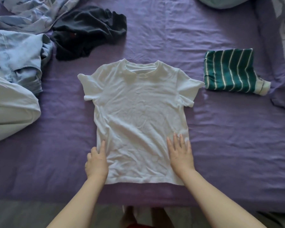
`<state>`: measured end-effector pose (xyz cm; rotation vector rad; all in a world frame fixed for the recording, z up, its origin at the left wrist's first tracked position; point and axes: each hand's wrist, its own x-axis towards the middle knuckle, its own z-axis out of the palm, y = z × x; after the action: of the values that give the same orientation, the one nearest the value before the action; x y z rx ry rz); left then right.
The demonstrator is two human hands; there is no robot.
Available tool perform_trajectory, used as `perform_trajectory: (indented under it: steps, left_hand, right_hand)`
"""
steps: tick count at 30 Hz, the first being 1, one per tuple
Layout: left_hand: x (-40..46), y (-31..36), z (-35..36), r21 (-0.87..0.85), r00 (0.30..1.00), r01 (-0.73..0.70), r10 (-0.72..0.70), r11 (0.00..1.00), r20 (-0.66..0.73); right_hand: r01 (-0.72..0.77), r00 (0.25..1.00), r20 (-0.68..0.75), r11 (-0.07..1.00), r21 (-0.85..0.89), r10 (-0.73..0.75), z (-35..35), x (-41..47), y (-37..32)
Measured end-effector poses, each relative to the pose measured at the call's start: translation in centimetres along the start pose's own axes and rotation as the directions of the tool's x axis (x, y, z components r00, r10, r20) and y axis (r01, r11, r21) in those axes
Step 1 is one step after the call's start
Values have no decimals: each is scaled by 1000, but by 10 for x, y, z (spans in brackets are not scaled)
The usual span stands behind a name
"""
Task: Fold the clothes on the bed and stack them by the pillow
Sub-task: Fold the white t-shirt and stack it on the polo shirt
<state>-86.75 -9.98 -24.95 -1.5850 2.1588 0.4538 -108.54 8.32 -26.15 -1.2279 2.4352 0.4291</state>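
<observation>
A white T-shirt point(138, 116) lies spread flat, front up, collar away from me, in the middle of the purple bed sheet point(220, 145). My left hand point(96, 162) rests on the shirt's lower left side edge, fingers partly curled at the edge. My right hand point(180, 153) lies flat with fingers spread on the shirt's lower right part. A folded green garment with white stripes point(229, 72) sits to the right. A crumpled dark garment point(87, 32) lies at the upper left. Light blue jeans point(20, 58) are bunched at the far left.
A pale blue duvet point(8, 112) bulges at the left edge. More light blue patterned bedding point(36, 10) lies at the top left. A pillow's edge point(220, 2) shows at the top right. The bed's near edge runs just below the shirt, with floor beneath.
</observation>
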Motion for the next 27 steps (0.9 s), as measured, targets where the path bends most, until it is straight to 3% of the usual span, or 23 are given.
perform_trajectory:
  steps: [3, 6, 10, 14, 17, 19, 21, 24, 27]
  left_hand:
    - [-12, -5, -4, -61, 997, 60, -57, 996, 46]
    - [-15, -25, -4, -86, 999, -36, 38, 996, 19]
    - [-22, -58, -2, -44, 999, -41, 41, 998, 13]
    - [-29, -59, -7, 28, 990, -139, 139, 990, 0]
    - [-34, -54, -9, 12, 978, -192, 191, 981, 86]
    - [-37, -55, -14, -14, 979, -148, 148, 989, 137]
    - [-35, -54, -19, 141, 979, -145, 121, 979, 164]
    - [-32, -36, -23, 352, 982, -187, 169, 917, 81]
    - [-23, -1, -26, 309, 963, -270, 256, 912, 84]
  right_hand:
    - [-2, 1000, -31, 999, 34, 3, 15, -25, -5]
    - [-47, 999, 27, 996, 80, 45, 24, -47, -7]
    - [-60, 995, 87, 987, 149, 48, 31, -67, -2]
    - [-121, 993, 30, 973, 196, 117, 18, -79, -9]
    - [-156, 987, 79, 952, 262, 140, 7, -84, -10]
    - [-135, 990, 78, 962, 237, 119, 6, -85, -11]
    - [-139, 990, 56, 975, 175, 131, 3, -85, -13]
    - [-138, 990, 44, 983, 117, 134, 0, -73, -15]
    - [-68, 998, 13, 987, 143, 67, -8, -43, -18]
